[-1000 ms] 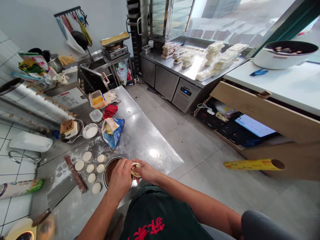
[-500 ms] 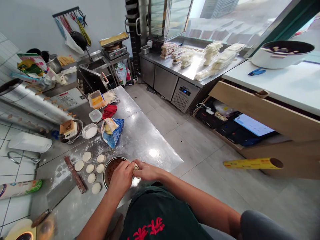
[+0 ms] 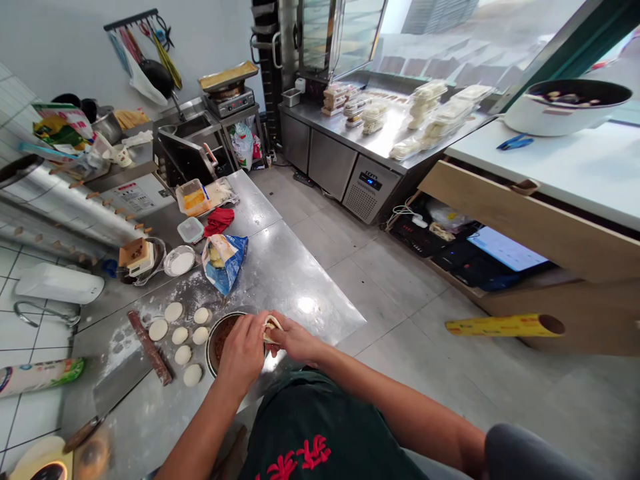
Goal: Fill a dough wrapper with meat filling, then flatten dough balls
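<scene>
"Listing what the hands hold?"
"One dough wrapper (image 3: 273, 325), grasped by the fingers of the right hand (image 3: 295, 340), above the counter (image 3: 295, 267), at the metal bowl's (image 3: 208, 352) right side. Left hand (image 3: 244, 347): fingers curled against the wrapper; tips hidden, so their grip I cannot tell."
"Adjacent items?"
"Brown filling (image 3: 221, 340), in bowl; dough rounds (image 3: 180, 335), seven, pale; brown rod (image 3: 149, 348), one."

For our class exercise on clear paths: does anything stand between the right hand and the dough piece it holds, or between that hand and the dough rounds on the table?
Nothing visible separates the right hand from the dough piece. Toward the dough rounds, the left hand and the bowl stand in between.
</scene>
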Demonstrator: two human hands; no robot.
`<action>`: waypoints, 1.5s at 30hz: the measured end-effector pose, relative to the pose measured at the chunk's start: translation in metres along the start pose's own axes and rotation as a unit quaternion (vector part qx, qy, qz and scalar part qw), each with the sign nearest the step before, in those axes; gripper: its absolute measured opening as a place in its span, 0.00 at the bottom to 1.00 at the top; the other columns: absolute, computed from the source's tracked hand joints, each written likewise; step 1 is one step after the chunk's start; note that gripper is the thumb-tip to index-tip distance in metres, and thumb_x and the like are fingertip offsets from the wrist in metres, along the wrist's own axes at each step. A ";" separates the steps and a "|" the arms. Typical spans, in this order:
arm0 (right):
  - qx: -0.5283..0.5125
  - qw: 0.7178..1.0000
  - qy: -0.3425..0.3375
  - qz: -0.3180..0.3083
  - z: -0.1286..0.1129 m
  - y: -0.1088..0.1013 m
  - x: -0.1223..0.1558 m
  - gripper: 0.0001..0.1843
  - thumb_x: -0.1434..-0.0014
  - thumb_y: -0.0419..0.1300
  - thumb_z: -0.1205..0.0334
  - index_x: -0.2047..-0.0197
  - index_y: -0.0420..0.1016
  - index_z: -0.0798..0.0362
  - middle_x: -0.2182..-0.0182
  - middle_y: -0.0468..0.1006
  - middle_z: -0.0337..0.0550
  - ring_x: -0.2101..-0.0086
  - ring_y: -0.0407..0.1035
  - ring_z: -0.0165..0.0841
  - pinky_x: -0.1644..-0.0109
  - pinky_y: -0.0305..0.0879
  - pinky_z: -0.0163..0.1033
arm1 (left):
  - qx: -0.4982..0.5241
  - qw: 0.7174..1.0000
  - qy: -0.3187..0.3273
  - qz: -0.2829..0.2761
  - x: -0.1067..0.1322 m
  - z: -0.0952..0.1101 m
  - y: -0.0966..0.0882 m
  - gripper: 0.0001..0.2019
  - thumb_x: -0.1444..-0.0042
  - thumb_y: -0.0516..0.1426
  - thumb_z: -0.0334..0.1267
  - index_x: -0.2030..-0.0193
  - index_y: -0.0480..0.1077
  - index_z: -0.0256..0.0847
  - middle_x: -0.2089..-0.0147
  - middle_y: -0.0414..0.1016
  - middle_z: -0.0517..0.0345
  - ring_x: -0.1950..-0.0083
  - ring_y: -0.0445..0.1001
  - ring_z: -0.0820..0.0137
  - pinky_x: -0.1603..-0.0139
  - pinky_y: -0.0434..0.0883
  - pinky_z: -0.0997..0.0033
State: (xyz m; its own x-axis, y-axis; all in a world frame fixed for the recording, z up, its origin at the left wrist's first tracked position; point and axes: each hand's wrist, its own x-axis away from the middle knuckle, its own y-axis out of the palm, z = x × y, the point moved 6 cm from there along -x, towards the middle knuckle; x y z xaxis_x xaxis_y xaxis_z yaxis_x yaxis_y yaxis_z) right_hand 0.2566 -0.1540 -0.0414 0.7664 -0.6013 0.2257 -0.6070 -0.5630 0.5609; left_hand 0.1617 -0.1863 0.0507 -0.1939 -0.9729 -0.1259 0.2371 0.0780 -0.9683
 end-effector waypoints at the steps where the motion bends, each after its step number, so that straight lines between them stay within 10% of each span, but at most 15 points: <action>1: 0.037 0.999 -0.006 0.001 0.001 -0.001 -0.001 0.22 0.39 0.63 0.44 0.53 0.65 0.51 0.68 0.73 0.36 0.72 0.69 0.30 0.68 0.67 0.37 | -0.001 1.000 0.005 -0.012 0.000 0.001 0.001 0.17 0.30 0.50 0.31 0.37 0.67 0.42 0.54 0.76 0.50 0.52 0.74 0.62 0.50 0.73 0.59; 15: 0.179 0.979 0.095 -0.002 0.017 -0.012 -0.003 0.13 0.34 0.54 0.55 0.50 0.67 0.51 0.77 0.72 0.34 0.78 0.66 0.29 0.74 0.59 0.34 | -0.008 0.998 0.010 -0.069 0.002 0.004 0.008 0.11 0.30 0.49 0.31 0.56 0.72 0.42 0.58 0.75 0.53 0.55 0.72 0.62 0.52 0.72 0.58; 20: 0.171 0.979 0.107 -0.020 0.009 -0.015 -0.004 0.10 0.45 0.58 0.60 0.59 0.69 0.52 0.72 0.74 0.36 0.74 0.67 0.28 0.73 0.61 0.33 | -0.023 0.995 0.022 -0.095 0.002 0.004 0.014 0.18 0.31 0.50 0.30 0.37 0.67 0.41 0.53 0.75 0.52 0.51 0.73 0.61 0.49 0.74 0.58; 27: -0.031 0.998 0.046 -0.036 -0.002 -0.005 0.001 0.25 0.42 0.64 0.47 0.47 0.69 0.52 0.62 0.76 0.41 0.64 0.73 0.33 0.62 0.72 0.38 | -0.012 0.999 0.001 -0.035 0.001 -0.002 -0.001 0.12 0.29 0.50 0.33 0.45 0.71 0.41 0.54 0.76 0.53 0.51 0.73 0.63 0.48 0.73 0.60; 33: 0.023 0.999 0.015 -0.031 0.006 -0.002 -0.003 0.27 0.37 0.59 0.41 0.44 0.64 0.51 0.66 0.75 0.39 0.70 0.70 0.31 0.66 0.72 0.38 | -0.023 1.000 0.001 -0.014 0.000 0.003 0.001 0.09 0.30 0.51 0.31 0.53 0.73 0.41 0.58 0.75 0.54 0.54 0.73 0.63 0.51 0.72 0.60; 38: 0.155 0.988 -0.003 -0.007 0.012 -0.009 -0.010 0.16 0.32 0.54 0.48 0.51 0.66 0.52 0.67 0.73 0.38 0.71 0.70 0.30 0.71 0.68 0.34 | -0.037 0.999 0.022 -0.029 0.001 0.006 0.003 0.19 0.32 0.52 0.28 0.36 0.67 0.41 0.54 0.75 0.54 0.52 0.73 0.64 0.50 0.72 0.62; 42: 0.146 0.989 0.031 -0.017 0.020 -0.012 -0.012 0.15 0.31 0.52 0.52 0.47 0.66 0.51 0.70 0.73 0.36 0.74 0.68 0.29 0.73 0.66 0.33 | -0.029 0.999 0.008 -0.033 0.001 0.006 0.001 0.09 0.31 0.51 0.31 0.54 0.73 0.42 0.58 0.74 0.55 0.55 0.72 0.63 0.52 0.72 0.60; 45: 0.152 0.987 0.038 -0.020 0.018 -0.015 -0.011 0.11 0.32 0.54 0.53 0.54 0.69 0.52 0.69 0.72 0.36 0.76 0.66 0.26 0.75 0.64 0.31 | -0.025 0.999 0.029 -0.032 0.001 0.008 0.004 0.13 0.31 0.52 0.30 0.44 0.71 0.41 0.55 0.75 0.54 0.53 0.72 0.64 0.50 0.73 0.61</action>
State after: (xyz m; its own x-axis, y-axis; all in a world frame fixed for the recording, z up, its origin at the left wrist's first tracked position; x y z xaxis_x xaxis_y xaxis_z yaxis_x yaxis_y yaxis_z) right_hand 0.2533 -0.1493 -0.0667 0.7980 -0.5367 0.2743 -0.6016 -0.7370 0.3081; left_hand 0.1699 -0.1892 0.0486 -0.2617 -0.9624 -0.0733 0.1747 0.0274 -0.9842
